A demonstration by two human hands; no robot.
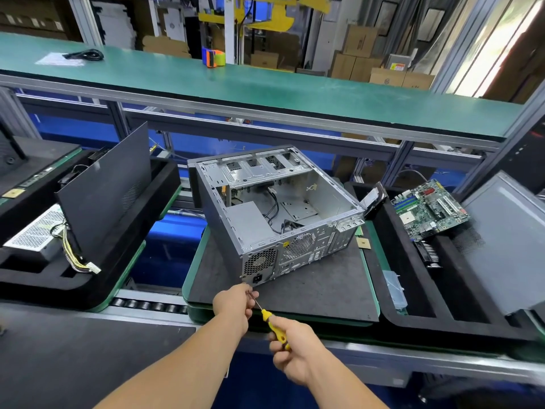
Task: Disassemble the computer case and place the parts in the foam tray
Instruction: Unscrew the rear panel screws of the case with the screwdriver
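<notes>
Two hands meet just below the near corner of the open grey metal computer case [277, 214], which lies on its side on the dark mat of the counter [309, 293]. The right hand [295, 349] grips the yellow-handled screwdriver [272, 323], whose long axis runs up and left toward the case's rear corner. The left hand [234, 305], nearer the case, has its fingers [250, 296] pinched on the shaft near the tip. The black foam tray [413, 305] lies right of the case.

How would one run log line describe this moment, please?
stage: unscrewing | right hand: grips yellow screwdriver | left hand: pinches its shaft | computer case: open, on mat | motherboard: in foam tray
</notes>
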